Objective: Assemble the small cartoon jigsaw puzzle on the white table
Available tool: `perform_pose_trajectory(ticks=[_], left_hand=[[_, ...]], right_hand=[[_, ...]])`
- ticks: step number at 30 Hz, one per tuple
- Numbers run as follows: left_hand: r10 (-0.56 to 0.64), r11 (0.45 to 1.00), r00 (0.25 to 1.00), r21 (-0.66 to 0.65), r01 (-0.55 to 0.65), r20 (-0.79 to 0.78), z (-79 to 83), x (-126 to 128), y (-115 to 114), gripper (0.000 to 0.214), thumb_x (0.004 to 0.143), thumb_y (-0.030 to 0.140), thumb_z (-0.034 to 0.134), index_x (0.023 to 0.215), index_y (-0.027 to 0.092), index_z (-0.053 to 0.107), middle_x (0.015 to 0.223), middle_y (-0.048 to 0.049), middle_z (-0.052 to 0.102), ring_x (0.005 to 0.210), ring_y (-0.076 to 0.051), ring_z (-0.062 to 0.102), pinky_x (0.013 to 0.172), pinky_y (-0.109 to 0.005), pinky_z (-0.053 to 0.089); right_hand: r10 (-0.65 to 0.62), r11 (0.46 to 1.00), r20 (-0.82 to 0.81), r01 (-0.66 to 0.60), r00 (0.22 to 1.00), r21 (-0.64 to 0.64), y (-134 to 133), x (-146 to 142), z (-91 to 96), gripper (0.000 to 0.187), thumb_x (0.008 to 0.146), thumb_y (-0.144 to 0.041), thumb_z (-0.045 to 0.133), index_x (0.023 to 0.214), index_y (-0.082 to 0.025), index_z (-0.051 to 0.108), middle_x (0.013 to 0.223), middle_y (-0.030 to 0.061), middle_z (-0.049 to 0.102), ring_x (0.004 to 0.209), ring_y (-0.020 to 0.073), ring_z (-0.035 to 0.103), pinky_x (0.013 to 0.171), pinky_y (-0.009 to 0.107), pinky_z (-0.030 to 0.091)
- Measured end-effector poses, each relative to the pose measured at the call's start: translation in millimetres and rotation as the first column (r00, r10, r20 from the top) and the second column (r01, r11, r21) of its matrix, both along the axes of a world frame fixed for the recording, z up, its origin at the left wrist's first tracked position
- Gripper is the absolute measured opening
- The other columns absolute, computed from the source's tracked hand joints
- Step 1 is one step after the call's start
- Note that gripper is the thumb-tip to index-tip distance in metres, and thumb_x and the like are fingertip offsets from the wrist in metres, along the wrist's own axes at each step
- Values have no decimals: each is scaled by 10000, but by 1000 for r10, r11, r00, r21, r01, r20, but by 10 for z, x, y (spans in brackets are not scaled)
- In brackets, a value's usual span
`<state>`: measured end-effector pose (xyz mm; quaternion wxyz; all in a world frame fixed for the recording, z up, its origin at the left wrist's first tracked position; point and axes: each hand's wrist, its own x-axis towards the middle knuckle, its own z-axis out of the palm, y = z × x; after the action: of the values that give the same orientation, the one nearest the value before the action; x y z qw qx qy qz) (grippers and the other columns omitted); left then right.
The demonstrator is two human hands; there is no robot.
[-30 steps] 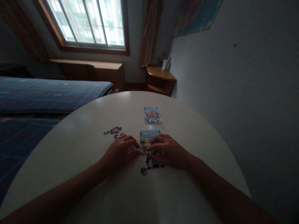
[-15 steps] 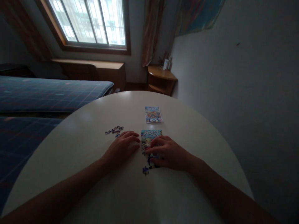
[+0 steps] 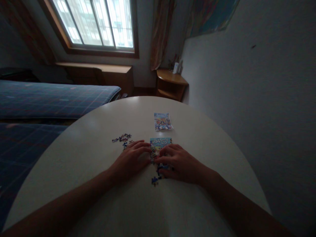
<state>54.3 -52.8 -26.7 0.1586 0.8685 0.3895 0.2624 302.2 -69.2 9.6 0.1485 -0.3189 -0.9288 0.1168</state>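
Observation:
A partly assembled jigsaw puzzle (image 3: 160,141), colourful with pale lettering along its top, lies flat on the white round table (image 3: 103,210). Over its middle and right side rests my right hand (image 3: 179,163), fingers apart and bent, covering much of the picture. My left hand (image 3: 132,161) lies palm down with fingers stretched out, its fingertips at the puzzle's left edge. A loose blue puzzle piece (image 3: 154,181) sits just below the puzzle's lower left corner. Several loose pieces (image 3: 124,137) form a small pile beyond my left hand, some partly hidden by it.
Behind the puzzle lies a small printed picture sheet (image 3: 163,121) in similar colours. A bed with a blue plaid cover (image 3: 54,98) stands left of the table. A corner shelf (image 3: 171,77) and a desk (image 3: 113,68) are beyond, and a wall (image 3: 222,85) runs along the right.
My left hand has moved slightly right, to the puzzle's edge, and more loose pieces show behind it. My right hand stays over the puzzle with little movement.

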Motion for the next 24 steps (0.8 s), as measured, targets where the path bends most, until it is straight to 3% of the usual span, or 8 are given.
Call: perform_pose_trajectory(ticks=[4,7,11,15,17,21,24], left_hand=[[5,1000,1000,3,-5,-10,4,16,-10,286,860,222,656,1142,265,647,1294,-36,641,1278,-251,519,1103,-479,408],[30,999,1000,22,-30,-5,117,-63,50,227,883,212,591,1100,241,654,1255,-59,654,1199,-239,573,1056,-456,449],[146,989,988,26,-145,-50,385,-362,229,189,923,298,518,960,209,681,1023,-73,709,957,-227,654,912,-416,515],[200,973,956,-73,-220,-213,525,-683,379,287,918,423,513,928,214,709,1013,-76,700,855,-215,661,835,-376,529],[159,976,951,-100,-191,-267,508,-771,409,322,911,469,520,977,219,712,1055,-82,694,918,-229,657,870,-383,524],[71,991,952,-87,-101,-298,407,-801,407,452,890,529,561,1215,225,643,1367,-107,573,1250,-285,528,1057,-444,434],[31,993,956,-99,-62,-293,351,-767,400,471,911,494,559,1292,220,595,1427,-109,528,1300,-282,494,1089,-445,411]], right_hand=[[-14,1000,28,13,1000,22,-43,-38,18,278,887,-376,665,1140,-262,685,1145,66,660,1095,232,580,1015,443,391],[-8,999,16,7,1000,51,-42,-48,12,275,902,-384,649,1140,-248,677,1147,70,669,1098,236,586,1010,444,401],[-37,996,-58,42,998,82,37,40,33,325,932,-374,613,1225,-232,627,1121,80,683,1048,220,611,964,423,446],[-124,989,-85,130,989,71,166,224,63,261,931,-344,613,1168,-247,663,1130,92,669,1056,228,616,953,444,475],[-128,991,-79,130,989,29,222,301,46,336,910,-377,639,1226,-259,647,1209,109,644,1119,245,604,982,470,474],[-97,995,-12,96,995,-14,277,348,-56,561,866,-520,662,1367,-284,568,1435,135,523,1317,318,489,1066,542,415],[-104,994,45,105,994,-26,283,316,-131,607,874,-569,628,1404,-289,537,1494,137,469,1380,346,421,1099,586,366]])
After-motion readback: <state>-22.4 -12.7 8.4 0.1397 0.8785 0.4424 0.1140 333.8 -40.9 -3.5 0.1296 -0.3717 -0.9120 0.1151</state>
